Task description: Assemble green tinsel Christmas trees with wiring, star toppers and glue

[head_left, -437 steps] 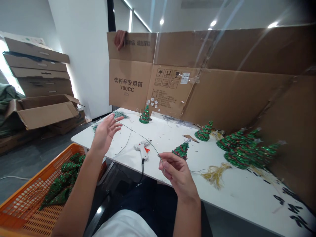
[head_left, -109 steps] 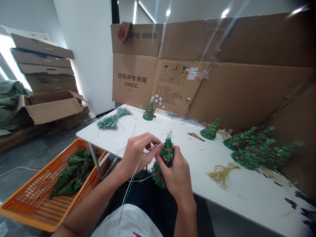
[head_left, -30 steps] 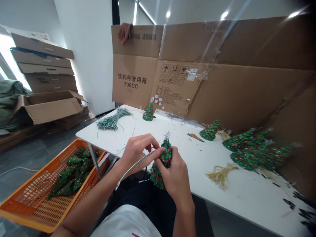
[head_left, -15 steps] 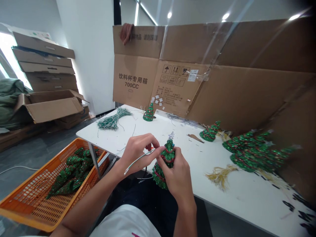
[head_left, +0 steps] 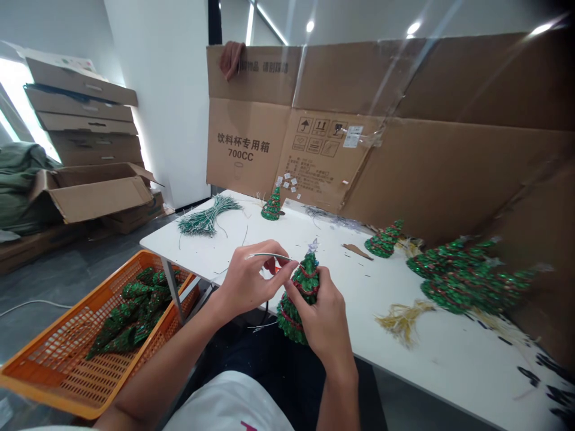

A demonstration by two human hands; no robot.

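My right hand (head_left: 320,308) grips a small green tinsel Christmas tree (head_left: 291,317) upright over my lap, at the table's near edge. Red trim winds round this tree, and a clear star (head_left: 312,246) tops it. Close against its upper left side, my left hand (head_left: 256,278) pinches a thin green-and-white wire (head_left: 272,255) between thumb and fingers. The wire's loose end points left above the knuckles. Something orange-red shows partly behind the left fingers; I cannot make out what it is.
On the white table (head_left: 332,293) lie a bundle of green wires (head_left: 209,215), yellow ties (head_left: 404,320) and several finished-looking trees (head_left: 471,272). Another tree (head_left: 272,205) stands near the cardboard wall (head_left: 251,129). An orange crate (head_left: 67,395) of green cones sits on the floor at left.
The wire in my left hand has swung up, its loose end going from below the wrist side to above the knuckles. My right hand keeps its hold on the tree.
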